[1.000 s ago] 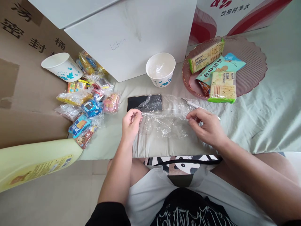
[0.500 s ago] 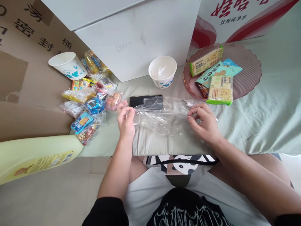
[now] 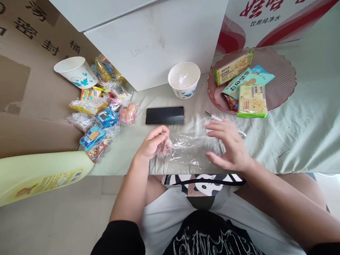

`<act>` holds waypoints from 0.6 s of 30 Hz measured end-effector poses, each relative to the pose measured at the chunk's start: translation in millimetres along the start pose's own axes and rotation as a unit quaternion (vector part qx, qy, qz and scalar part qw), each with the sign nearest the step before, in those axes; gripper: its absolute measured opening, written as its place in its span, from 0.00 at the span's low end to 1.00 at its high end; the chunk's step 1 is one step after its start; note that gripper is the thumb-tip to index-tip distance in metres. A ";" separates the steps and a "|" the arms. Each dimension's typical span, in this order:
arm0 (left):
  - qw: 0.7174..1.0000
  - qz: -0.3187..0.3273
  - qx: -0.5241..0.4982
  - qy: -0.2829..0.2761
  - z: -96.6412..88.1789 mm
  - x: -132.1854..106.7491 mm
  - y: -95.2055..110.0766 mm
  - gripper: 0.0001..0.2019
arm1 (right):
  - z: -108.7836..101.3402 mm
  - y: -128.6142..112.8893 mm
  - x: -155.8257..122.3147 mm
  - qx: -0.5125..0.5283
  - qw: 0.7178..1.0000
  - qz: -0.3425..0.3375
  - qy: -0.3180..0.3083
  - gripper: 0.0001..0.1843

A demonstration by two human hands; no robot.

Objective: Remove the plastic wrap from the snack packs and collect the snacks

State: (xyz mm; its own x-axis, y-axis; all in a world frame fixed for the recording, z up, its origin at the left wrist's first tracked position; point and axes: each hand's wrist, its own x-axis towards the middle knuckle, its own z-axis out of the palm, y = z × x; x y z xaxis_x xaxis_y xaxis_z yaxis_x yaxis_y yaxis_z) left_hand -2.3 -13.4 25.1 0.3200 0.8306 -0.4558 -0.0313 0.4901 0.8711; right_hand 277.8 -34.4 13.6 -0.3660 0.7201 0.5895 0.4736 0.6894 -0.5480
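A clear plastic bag lies stretched and crumpled on the pale green cloth between my hands. My left hand is closed on its gathered left end. Over the right end hovers my right hand, its fingers spread and thumb apart; whether it touches the plastic I cannot tell. A slim white tool with a dark pointed tip lies partly hidden behind the right hand. Just beyond the left hand rests a dark-screened phone.
A paper bowl stands before a white box. At right a pinkish scalloped plate holds biscuit packs. Wrapped snacks are heaped at left by a tilted paper cup. A yellow-green jug juts in at left.
The bag has come down toward me, uncovering the phone. My left hand has moved right and gathered its end. My right hand has opened, and more of the white tool shows.
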 end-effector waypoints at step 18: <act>0.989 0.032 -0.140 -0.027 36.0 12.1 -8.6 0.49 | 20.1 -15.9 0.3 0.401 0.821 0.401 -0.067 0.14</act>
State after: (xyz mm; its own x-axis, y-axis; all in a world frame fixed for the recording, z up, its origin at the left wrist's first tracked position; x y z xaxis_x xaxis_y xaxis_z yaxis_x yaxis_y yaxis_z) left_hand 35.9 -17.1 18.6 0.3583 0.8507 -0.3845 -0.3116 0.4973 0.8097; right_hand 254.0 -43.6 10.5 -0.3039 0.9332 -0.1916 -0.0552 -0.2180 -0.9744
